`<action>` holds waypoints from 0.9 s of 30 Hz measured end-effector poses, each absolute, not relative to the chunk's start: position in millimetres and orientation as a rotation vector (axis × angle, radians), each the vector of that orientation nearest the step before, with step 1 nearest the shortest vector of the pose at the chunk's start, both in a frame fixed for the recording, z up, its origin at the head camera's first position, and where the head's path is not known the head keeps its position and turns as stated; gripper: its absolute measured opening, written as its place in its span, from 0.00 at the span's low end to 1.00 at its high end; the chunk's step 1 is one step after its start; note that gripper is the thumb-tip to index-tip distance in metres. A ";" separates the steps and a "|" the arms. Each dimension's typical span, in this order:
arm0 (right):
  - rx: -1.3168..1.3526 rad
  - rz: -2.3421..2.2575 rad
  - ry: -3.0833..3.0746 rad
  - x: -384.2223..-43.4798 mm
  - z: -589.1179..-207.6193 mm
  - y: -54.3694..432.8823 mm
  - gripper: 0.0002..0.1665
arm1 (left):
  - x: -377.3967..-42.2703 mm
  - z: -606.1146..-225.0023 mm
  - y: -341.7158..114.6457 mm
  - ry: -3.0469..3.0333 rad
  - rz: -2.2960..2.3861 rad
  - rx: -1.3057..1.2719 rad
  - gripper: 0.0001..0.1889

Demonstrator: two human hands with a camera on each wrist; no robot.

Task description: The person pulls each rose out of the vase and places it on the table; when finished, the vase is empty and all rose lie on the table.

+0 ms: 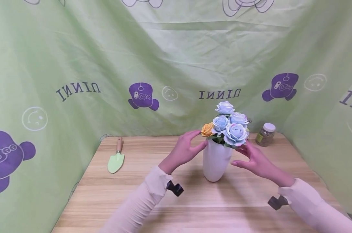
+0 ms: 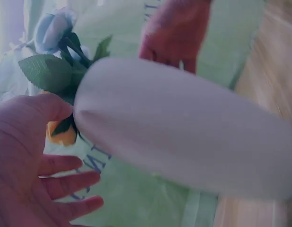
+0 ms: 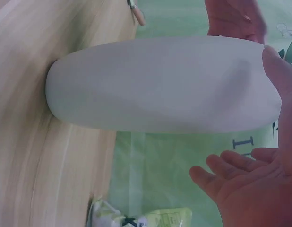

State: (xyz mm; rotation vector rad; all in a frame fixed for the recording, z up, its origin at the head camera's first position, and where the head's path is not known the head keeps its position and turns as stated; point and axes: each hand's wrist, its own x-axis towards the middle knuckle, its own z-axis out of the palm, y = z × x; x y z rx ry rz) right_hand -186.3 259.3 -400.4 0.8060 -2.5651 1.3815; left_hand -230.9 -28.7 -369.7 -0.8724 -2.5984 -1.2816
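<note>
A tall white vase [image 1: 216, 161] stands upright on the wooden table, holding several light blue roses [image 1: 235, 134] and one orange rose [image 1: 207, 129]. On its left side is my left hand [image 1: 184, 149], thumb at the rim and fingers spread beside the orange rose. In the left wrist view those fingers [image 2: 73, 185] are loosely extended and grip nothing. My right hand [image 1: 255, 160] is on the other side, its fingertips close to the lower blue roses. The right wrist view shows its thumb [image 3: 278, 71] by the vase's upper end, the other fingers apart from it.
A small trowel [image 1: 116, 161] with a pale green blade and wooden handle lies at the table's left back. At the back right stands a clear jar [image 1: 264, 137] with a white lid. A green printed curtain [image 1: 170, 64] hangs behind and along the sides of the table [image 1: 111, 200].
</note>
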 end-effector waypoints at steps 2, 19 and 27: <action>0.810 1.393 -2.575 -189.1 -401.2 257.2 0.58 | -232.7 -368.0 -23.8 -2.615 -1.342 -0.854 0.30; 0.883 1.462 -2.507 -198.0 -405.2 242.7 0.59 | -244.3 -365.8 4.9 -2.375 -2.161 -0.543 0.22; 0.900 1.477 -2.439 -200.2 -409.3 237.3 0.61 | -240.7 -362.7 12.4 -2.159 -2.355 -0.432 0.23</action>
